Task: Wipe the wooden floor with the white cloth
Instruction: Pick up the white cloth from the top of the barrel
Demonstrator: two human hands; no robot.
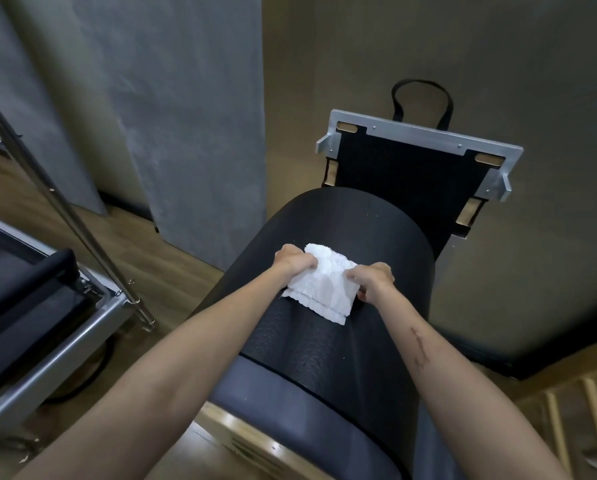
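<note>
A folded white cloth (324, 285) lies on top of a black padded barrel (345, 223) in the middle of the view. My left hand (293, 259) is closed on the cloth's left edge. My right hand (373, 280) is closed on its right edge. Both forearms reach forward over the barrel's near end. The wooden floor (141, 244) shows to the left of the barrel, well below the cloth.
A silver metal frame (425, 135) with a black strap loop stands beyond the barrel. At the left are a metal pole (72, 216) and a metal-framed bed with black pads (30, 292). A grey wall panel (193, 116) rises behind. Wooden slats (574, 417) lie at the lower right.
</note>
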